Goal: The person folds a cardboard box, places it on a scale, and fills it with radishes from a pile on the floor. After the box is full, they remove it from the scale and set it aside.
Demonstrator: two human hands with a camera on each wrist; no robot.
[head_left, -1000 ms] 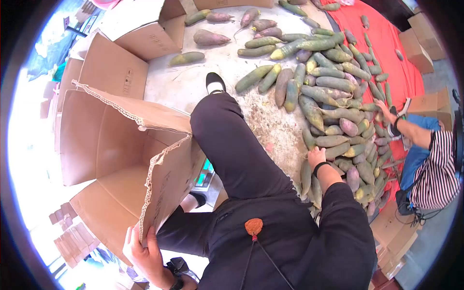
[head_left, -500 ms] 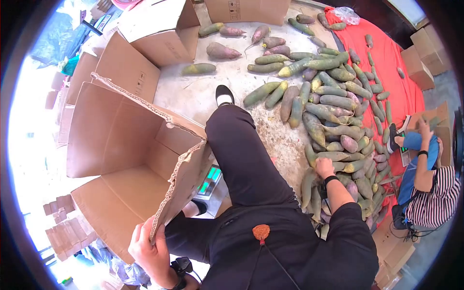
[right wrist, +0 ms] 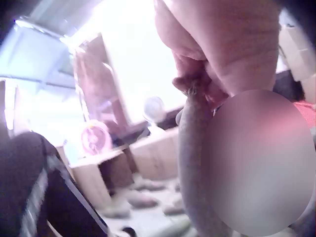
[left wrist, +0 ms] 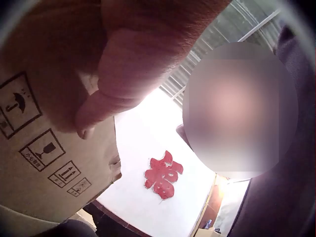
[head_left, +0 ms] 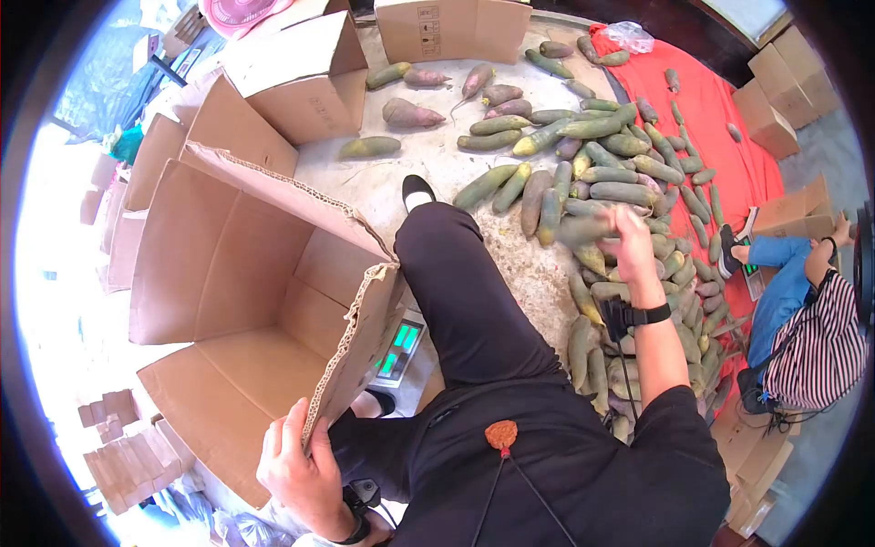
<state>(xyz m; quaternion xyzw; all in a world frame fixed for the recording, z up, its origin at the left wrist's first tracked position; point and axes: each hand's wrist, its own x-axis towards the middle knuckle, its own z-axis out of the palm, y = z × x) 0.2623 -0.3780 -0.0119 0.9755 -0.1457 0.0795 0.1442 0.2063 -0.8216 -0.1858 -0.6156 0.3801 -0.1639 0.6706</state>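
Observation:
In the head view my left hand [head_left: 305, 474] pinches the torn edge of an open cardboard box [head_left: 205, 264], thumb on one side of the flap and fingers on the other. The left wrist view shows the thumb against printed cardboard [left wrist: 52, 170]. My right hand [head_left: 635, 248] is raised over a large heap of green and purplish radishes [head_left: 629, 191]. It grips a long greenish radish [right wrist: 195, 148] by its narrow end, and in the right wrist view that radish hangs down from the fingers. Bare cardboard shows inside the box.
A scale with a green display [head_left: 398, 351] stands between the box and my knee [head_left: 456, 273]. More cartons [head_left: 310, 96] stand at the back. Scattered radishes [head_left: 410, 114] lie on the pale floor. At right, another person in a striped top [head_left: 816, 342] sits by a red sheet [head_left: 729, 155].
My right hand has gone from reaching into the heap to being lifted above it with a radish in its grip. My left hand stays on the box flap.

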